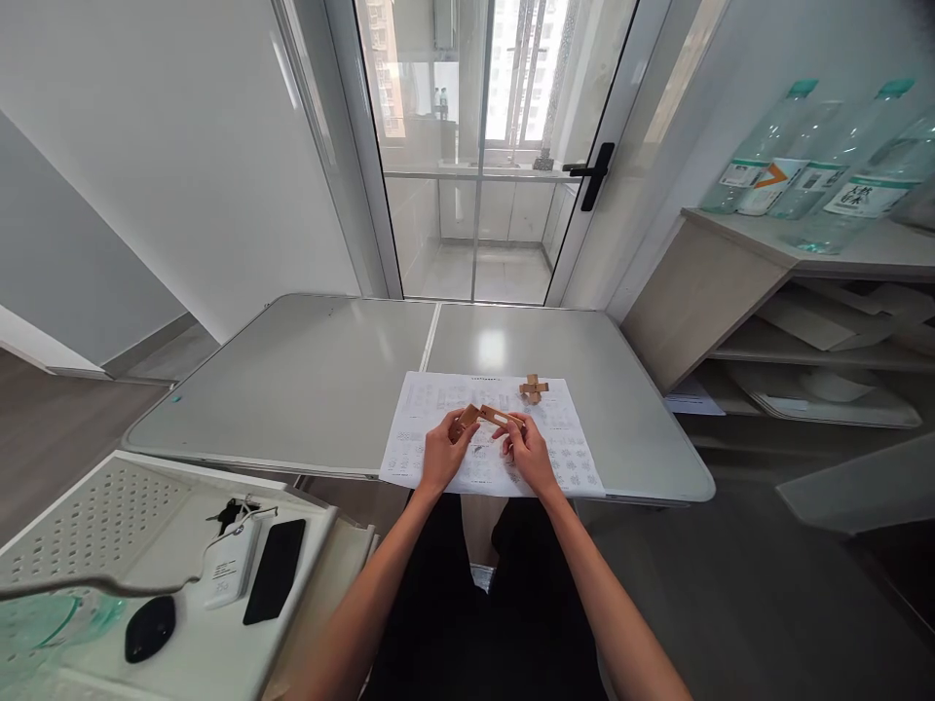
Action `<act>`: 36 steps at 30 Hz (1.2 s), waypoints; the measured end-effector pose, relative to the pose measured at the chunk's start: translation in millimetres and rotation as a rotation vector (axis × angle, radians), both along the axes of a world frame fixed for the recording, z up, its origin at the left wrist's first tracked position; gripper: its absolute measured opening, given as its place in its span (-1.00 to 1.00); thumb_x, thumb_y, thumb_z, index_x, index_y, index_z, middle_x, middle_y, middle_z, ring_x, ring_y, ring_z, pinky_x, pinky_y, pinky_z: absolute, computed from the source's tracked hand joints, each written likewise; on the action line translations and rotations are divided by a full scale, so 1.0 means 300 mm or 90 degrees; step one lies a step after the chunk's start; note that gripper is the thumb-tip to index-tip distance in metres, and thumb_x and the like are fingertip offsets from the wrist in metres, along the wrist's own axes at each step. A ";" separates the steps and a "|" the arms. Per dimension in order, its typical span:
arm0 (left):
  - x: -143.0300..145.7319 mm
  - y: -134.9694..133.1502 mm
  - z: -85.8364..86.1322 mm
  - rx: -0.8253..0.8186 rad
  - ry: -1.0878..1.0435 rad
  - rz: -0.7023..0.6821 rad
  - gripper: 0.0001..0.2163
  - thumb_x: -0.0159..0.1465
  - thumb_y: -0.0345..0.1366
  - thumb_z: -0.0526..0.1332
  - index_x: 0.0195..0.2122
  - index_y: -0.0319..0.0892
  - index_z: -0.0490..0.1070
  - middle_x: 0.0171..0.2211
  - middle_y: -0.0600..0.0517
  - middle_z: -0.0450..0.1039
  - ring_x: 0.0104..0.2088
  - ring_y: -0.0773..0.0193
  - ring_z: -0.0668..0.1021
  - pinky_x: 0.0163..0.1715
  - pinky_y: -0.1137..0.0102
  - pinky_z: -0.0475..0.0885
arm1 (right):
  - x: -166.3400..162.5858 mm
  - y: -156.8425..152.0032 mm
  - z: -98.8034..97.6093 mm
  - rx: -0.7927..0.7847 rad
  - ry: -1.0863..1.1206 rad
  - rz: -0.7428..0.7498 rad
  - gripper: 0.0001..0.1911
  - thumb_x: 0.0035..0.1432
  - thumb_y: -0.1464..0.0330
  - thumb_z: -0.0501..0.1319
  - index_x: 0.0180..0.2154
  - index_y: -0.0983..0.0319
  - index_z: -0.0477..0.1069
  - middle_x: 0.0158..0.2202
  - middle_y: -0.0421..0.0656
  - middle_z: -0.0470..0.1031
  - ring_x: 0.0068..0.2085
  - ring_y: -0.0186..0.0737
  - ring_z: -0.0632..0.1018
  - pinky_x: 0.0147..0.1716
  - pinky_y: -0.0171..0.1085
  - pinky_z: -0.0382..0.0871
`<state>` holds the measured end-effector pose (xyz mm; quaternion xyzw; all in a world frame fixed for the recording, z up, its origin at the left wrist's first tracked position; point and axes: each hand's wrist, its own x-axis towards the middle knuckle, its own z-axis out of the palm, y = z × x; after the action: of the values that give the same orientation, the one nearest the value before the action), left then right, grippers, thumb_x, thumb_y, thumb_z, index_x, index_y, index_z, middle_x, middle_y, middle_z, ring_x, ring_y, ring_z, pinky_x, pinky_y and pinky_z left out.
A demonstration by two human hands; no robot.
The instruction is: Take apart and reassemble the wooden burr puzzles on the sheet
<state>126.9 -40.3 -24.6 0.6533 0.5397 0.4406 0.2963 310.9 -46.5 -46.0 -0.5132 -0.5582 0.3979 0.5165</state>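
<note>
My left hand (442, 450) and my right hand (527, 450) are both pinched on a small wooden puzzle piece (483, 417), one at each end, just above a printed instruction sheet (577, 458). The sheet lies on a grey folding table (307, 380). A second, cross-shaped wooden puzzle assembly (534, 388) sits on the sheet's far edge, a little beyond my right hand and untouched.
A white perforated cart top (109, 516) at lower left carries a black phone (275, 571), a white power bank (231, 565), keys (232, 510) and a black mouse (149, 628). At right, a shelf (804, 253) holds large water bottles (825, 166). A glass door (482, 146) stands behind the table.
</note>
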 end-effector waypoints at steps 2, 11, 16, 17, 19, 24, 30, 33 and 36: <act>0.003 -0.001 0.003 -0.011 -0.003 -0.022 -0.63 0.42 0.05 0.17 0.09 -0.07 0.47 -0.38 0.08 0.58 -0.40 0.25 0.59 -0.33 0.39 0.46 | 0.002 0.001 -0.002 -0.002 0.011 0.006 -0.58 0.42 -0.03 -0.01 0.00 0.14 0.27 -0.25 -0.09 0.67 -0.48 -0.17 0.53 -0.50 -0.21 0.42; -0.001 0.029 -0.023 -0.033 -0.042 0.022 -0.64 0.54 -0.11 -0.08 0.21 -0.10 0.33 -0.21 -0.03 0.62 -0.30 0.21 0.62 -0.22 0.31 0.49 | 0.000 -0.002 0.000 -0.014 0.001 0.007 -0.53 0.38 -0.08 0.00 -0.01 0.14 0.31 -0.24 -0.08 0.67 -0.49 -0.16 0.54 -0.53 -0.21 0.38; -0.003 0.035 -0.031 -0.045 -0.069 0.035 -0.61 0.53 -0.17 -0.07 0.31 -0.10 0.24 -0.10 -0.06 0.61 -0.42 0.29 0.56 -0.35 0.36 0.48 | 0.000 -0.005 0.005 -0.012 -0.015 0.002 -0.55 0.38 -0.08 0.01 -0.02 0.11 0.31 -0.25 -0.12 0.66 -0.49 -0.17 0.52 -0.47 -0.21 0.40; -0.002 0.035 -0.031 -0.045 -0.071 0.036 -0.62 0.53 -0.17 -0.06 0.30 -0.11 0.24 -0.10 -0.06 0.61 -0.42 0.30 0.55 -0.35 0.37 0.48 | 0.000 -0.006 0.006 -0.010 -0.019 0.002 -0.56 0.38 -0.08 0.03 -0.03 0.11 0.32 -0.25 -0.13 0.66 -0.48 -0.17 0.52 -0.45 -0.20 0.41; -0.001 0.034 -0.030 -0.044 -0.074 0.038 -0.63 0.52 -0.17 -0.03 0.28 -0.11 0.26 -0.10 -0.06 0.60 -0.41 0.30 0.55 -0.34 0.37 0.48 | 0.000 -0.007 0.009 -0.008 -0.028 0.003 -0.58 0.37 -0.08 0.06 -0.08 0.11 0.34 -0.25 -0.12 0.66 -0.47 -0.16 0.53 -0.41 -0.19 0.43; -0.001 0.033 -0.026 -0.049 -0.083 0.037 -0.62 0.52 -0.19 -0.06 0.29 -0.13 0.26 -0.12 -0.06 0.61 -0.43 0.30 0.54 -0.37 0.37 0.46 | 0.001 -0.008 0.012 -0.009 -0.033 0.005 -0.59 0.39 -0.07 0.05 -0.22 0.11 0.36 -0.24 -0.12 0.67 -0.48 -0.17 0.53 -0.40 -0.20 0.42; -0.007 0.035 -0.032 -0.052 -0.091 0.023 -0.61 0.53 -0.18 -0.09 0.29 -0.12 0.26 -0.08 -0.06 0.61 -0.42 0.31 0.53 -0.36 0.38 0.46 | 0.001 -0.010 0.020 -0.015 -0.017 0.018 -0.54 0.39 -0.11 0.04 -0.17 0.12 0.40 -0.23 -0.10 0.67 -0.48 -0.15 0.54 -0.44 -0.19 0.41; -0.008 0.038 -0.038 -0.054 -0.090 0.020 -0.61 0.53 -0.15 -0.08 0.28 -0.14 0.27 -0.08 -0.07 0.62 -0.40 0.29 0.55 -0.31 0.36 0.47 | 0.001 -0.012 0.021 -0.021 -0.004 0.020 -0.52 0.38 -0.13 0.05 -0.17 0.12 0.40 -0.22 -0.10 0.68 -0.48 -0.16 0.54 -0.46 -0.20 0.40; -0.007 0.038 -0.038 -0.052 -0.089 0.014 -0.62 0.53 -0.13 -0.06 0.24 -0.14 0.32 -0.13 -0.06 0.63 -0.37 0.26 0.58 -0.26 0.34 0.47 | 0.002 -0.011 0.015 -0.025 0.019 0.018 -0.53 0.37 -0.13 0.06 -0.17 0.12 0.38 -0.21 -0.09 0.68 -0.48 -0.18 0.55 -0.48 -0.22 0.40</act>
<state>124.8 -28.9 -35.9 0.6024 0.5421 0.4661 0.3550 311.6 -49.7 -41.5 -0.5095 -0.5497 0.4235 0.5088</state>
